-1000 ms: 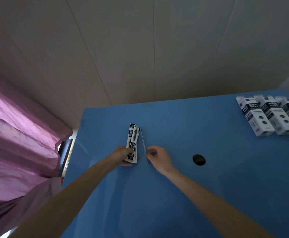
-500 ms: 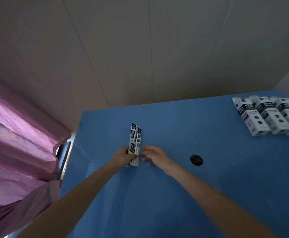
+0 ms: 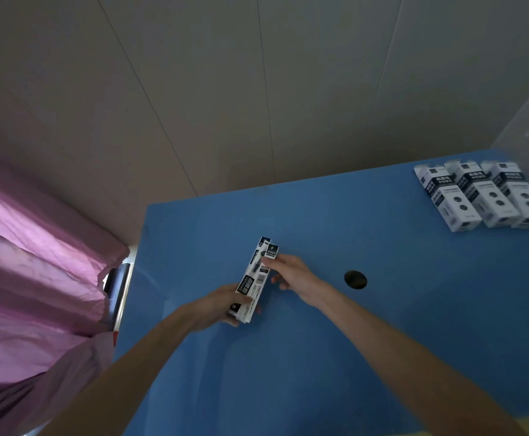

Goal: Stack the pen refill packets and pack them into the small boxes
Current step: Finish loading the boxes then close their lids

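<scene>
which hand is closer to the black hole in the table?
Right. The right hand lies just left of the hole; the left hand grips the refill packets farther left.

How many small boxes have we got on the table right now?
3, lying side by side at the far right corner of the blue table: the left box, the middle box and the right box. More could lie past the frame's right edge.

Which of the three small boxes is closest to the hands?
The leftmost box of the row at the table's far right. The middle box and right box lie beyond it, farther from the right hand.
</scene>
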A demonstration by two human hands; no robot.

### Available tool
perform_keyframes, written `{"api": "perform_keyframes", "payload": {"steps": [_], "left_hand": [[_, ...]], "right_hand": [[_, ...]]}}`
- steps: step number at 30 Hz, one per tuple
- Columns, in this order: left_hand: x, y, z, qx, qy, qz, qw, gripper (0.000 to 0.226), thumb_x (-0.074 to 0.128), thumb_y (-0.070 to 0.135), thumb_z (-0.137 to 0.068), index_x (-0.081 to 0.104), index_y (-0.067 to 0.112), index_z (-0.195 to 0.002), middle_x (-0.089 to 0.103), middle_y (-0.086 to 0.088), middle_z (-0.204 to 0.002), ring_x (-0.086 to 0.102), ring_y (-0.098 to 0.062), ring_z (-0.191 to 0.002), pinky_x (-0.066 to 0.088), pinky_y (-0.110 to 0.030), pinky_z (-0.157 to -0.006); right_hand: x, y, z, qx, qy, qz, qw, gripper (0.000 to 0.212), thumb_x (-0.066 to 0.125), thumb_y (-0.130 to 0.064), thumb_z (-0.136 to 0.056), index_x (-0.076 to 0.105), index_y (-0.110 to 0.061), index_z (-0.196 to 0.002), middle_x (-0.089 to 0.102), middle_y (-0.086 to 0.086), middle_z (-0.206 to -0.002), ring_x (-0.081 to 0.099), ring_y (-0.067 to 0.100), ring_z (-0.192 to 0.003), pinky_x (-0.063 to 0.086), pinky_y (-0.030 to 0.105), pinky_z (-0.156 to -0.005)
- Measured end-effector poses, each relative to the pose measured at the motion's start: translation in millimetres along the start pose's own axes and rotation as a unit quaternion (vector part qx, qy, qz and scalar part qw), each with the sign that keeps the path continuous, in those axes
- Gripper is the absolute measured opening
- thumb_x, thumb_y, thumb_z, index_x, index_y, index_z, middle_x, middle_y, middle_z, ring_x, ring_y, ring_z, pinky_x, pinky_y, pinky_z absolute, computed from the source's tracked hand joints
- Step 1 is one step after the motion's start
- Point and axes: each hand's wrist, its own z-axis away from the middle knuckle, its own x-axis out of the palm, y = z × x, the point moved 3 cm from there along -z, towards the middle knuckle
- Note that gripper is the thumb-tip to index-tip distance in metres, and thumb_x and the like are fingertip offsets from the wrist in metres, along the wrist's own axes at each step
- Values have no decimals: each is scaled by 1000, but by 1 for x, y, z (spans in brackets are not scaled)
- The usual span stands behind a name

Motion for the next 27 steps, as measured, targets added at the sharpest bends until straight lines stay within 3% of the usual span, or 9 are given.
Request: {"api": "perform_keyframes", "payload": {"steps": [3, 6, 11, 17, 19, 22, 25, 27], "left_hand": [[8, -2, 10, -7, -5, 8, 1000, 33, 61, 25, -81, 57, 13, -111, 72, -4, -85, 65, -18, -73, 49, -27, -59], [15, -6, 15, -11, -19, 14, 1000, 32, 58, 29, -74, 55, 12, -102, 65, -4, -76, 62, -18, -67, 47, -27, -58], [28, -7, 24, -3, -69, 24, 997, 34, 55, 32, -77, 54, 11, -104, 59, -3, -74, 61, -19, -68, 52, -29, -58], [52, 1, 36, -6, -159, -43, 986, 33, 55, 32, -78, 51, 11, -102, 65, -1, -80, 61, -17, -64, 48, -27, -52], [65, 8, 36, -10, -184, -73, 980, 34, 56, 32, -79, 51, 10, -104, 66, -1, -82, 62, -17, -66, 48, -26, -52], [90, 20, 37, -5, -200, -95, 975, 35, 57, 31, -78, 54, 10, -105, 66, 0, -83, 61, -15, -65, 48, -25, -52], [122, 34, 35, 3, -177, -87, 980, 39, 59, 31, -74, 61, 11, -108, 67, -1, -83, 59, -14, -62, 44, -23, -50], [145, 45, 32, 14, -156, -71, 985, 41, 62, 30, -72, 63, 11, -108, 68, -2, -85, 59, -14, -62, 42, -23, -48]], "right_hand": [[2, 5, 8, -6, 6, -4, 1000, 10, 67, -29, -98, 67, -19, -96, 71, -6, -81, 54, 9, -65, 39, 20, -55], [4, 11, 17, -1, 27, -21, 999, 12, 70, -31, -96, 65, -20, -97, 71, -4, -84, 59, 10, -70, 44, 25, -64], [7, 16, 38, -4, 59, -57, 997, 18, 69, -38, -96, 63, -23, -88, 65, -5, -75, 54, 11, -65, 40, 23, -57], [4, 23, 81, 14, 122, -65, 990, 20, 70, -40, -95, 66, -21, -91, 72, 2, -88, 62, 16, -82, 43, 30, -72], [-5, 24, 97, 9, 134, -71, 988, 22, 67, -38, -97, 71, -17, -101, 79, 2, -97, 65, 15, -85, 41, 27, -66], [-23, 27, 123, -4, 148, -92, 985, 17, 59, -35, -101, 64, -19, -106, 80, 1, -99, 62, 16, -82, 33, 24, -55], [-51, 32, 148, -20, 179, -116, 977, 16, 56, -33, -103, 62, -19, -105, 80, 3, -96, 56, 22, -84, 33, 24, -54], [-73, 33, 164, -33, 197, -132, 971, 18, 55, -33, -104, 64, -19, -106, 80, 5, -96, 57, 18, -74, 35, 23, -53]]}}
